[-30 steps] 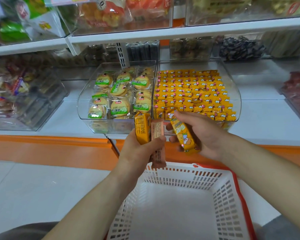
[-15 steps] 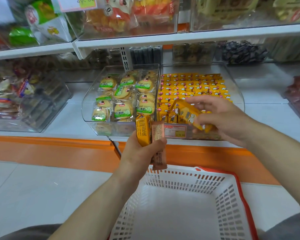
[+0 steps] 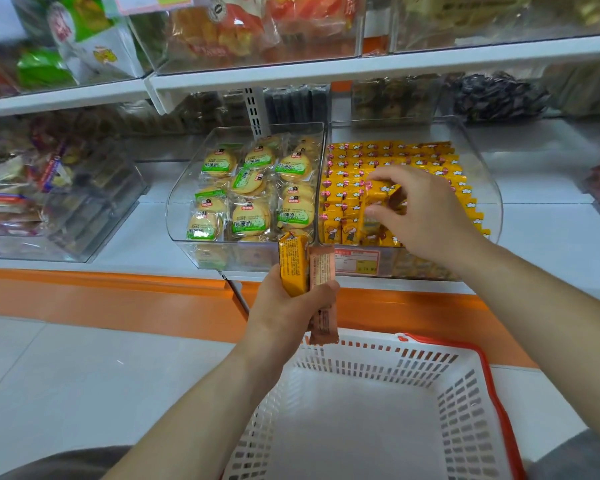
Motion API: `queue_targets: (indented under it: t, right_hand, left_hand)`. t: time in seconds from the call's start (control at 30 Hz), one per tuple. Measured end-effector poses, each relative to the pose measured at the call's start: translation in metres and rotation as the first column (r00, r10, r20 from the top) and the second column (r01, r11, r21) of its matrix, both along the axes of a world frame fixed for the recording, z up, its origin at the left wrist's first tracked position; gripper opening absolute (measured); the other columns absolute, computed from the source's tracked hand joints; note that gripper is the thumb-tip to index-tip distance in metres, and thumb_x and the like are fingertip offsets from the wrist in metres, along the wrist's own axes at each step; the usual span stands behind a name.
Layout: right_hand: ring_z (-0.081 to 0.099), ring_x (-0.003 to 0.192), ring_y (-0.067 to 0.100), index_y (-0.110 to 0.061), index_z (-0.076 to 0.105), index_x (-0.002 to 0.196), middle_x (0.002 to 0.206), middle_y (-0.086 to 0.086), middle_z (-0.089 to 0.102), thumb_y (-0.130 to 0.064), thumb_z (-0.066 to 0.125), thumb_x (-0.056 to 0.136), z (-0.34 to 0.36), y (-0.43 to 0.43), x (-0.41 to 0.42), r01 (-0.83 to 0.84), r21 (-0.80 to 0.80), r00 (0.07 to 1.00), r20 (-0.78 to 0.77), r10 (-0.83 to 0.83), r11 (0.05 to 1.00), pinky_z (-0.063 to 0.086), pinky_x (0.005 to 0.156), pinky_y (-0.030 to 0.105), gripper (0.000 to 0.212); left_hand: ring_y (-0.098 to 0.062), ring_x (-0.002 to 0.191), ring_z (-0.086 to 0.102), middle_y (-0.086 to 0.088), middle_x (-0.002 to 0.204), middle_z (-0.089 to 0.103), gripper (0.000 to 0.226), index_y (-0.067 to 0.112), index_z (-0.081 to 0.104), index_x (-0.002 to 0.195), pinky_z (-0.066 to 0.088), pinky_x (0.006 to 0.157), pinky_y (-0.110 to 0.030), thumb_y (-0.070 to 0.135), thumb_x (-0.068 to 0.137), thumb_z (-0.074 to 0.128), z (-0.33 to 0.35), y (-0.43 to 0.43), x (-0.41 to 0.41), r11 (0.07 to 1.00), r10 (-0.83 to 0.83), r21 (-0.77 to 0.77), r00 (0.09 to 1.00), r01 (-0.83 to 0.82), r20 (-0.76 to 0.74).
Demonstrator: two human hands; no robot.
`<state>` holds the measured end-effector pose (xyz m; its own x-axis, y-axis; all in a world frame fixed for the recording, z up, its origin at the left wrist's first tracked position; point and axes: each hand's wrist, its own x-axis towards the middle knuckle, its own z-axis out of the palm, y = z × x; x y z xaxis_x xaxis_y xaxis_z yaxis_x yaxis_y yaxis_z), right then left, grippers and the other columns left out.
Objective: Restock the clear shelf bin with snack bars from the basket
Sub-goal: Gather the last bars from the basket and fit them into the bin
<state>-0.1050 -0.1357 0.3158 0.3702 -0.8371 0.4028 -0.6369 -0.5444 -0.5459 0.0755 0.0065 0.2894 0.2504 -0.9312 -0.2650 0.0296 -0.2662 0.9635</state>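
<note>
Restocking seemed nearly done when I checked: right hand [image 3: 426,216] pinched a yellow bar [image 3: 378,194] over the packed clear bin [image 3: 492,209] at the front edge of the shelf [image 3: 551,237], left hand [image 3: 284,306] gripped two more bars [image 3: 293,266] above the basket [image 3: 361,348], which showed no bars inside.

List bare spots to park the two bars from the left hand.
Bare shelf between the left bin and cookie bin; more right of the bar bin. Basket floor shows bare. Crowded: bar bin packed, right hand holding a bar there; cookie bin full.
</note>
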Motion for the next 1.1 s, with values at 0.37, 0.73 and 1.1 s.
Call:
queue_targets:
  t: [0.37, 0.73, 1.1]
  right_hand:
    - [0.048, 0.127, 0.022, -0.042, 0.052, 0.138, 0.132, -0.006, 0.058, -0.057, 0.048, 0.097, -0.001, 0.006, -0.003, 0.021, -0.006, 0.824, -0.567, -0.02, 1.0, 0.048, 0.095, 0.043, 0.044]
    - [0.052, 0.129, 0.023, -0.037, 0.047, 0.142, 0.14, -0.004, 0.056, -0.039, 0.051, 0.102, -0.018, 0.003, -0.001, 0.05, 0.009, 0.88, -0.474, -0.039, 0.999, 0.05, 0.095, 0.045, 0.041]
    - [0.061, 0.112, 0.017, -0.043, 0.059, 0.128, 0.123, -0.011, 0.067, -0.044, 0.063, 0.093, -0.014, 0.002, -0.006, 0.037, 0.113, 0.906, -0.422, 0.014, 0.993, 0.055, 0.082, 0.038, 0.035]
  left_hand:
    - [-0.026, 0.089, 0.076, -0.005, 0.095, 0.078, 0.025, 0.02, 0.068, 0.112, 0.064, 0.079, -0.044, 0.022, 0.089, 0.077, -0.001, -0.001, 0.002, 1.0, 0.012, -0.002, 1.0, -0.012, 0.0]
    - [-0.027, 0.093, 0.075, -0.005, 0.099, 0.077, 0.029, 0.021, 0.067, 0.116, 0.062, 0.087, -0.051, 0.023, 0.089, 0.077, 0.004, -0.001, 0.002, 1.0, 0.021, -0.018, 1.0, -0.021, -0.009]
    - [-0.021, 0.083, 0.077, -0.002, 0.092, 0.077, 0.026, 0.023, 0.069, 0.113, 0.065, 0.067, -0.042, 0.024, 0.088, 0.078, 0.001, -0.009, 0.013, 0.998, 0.045, -0.053, 0.998, -0.043, 0.048]
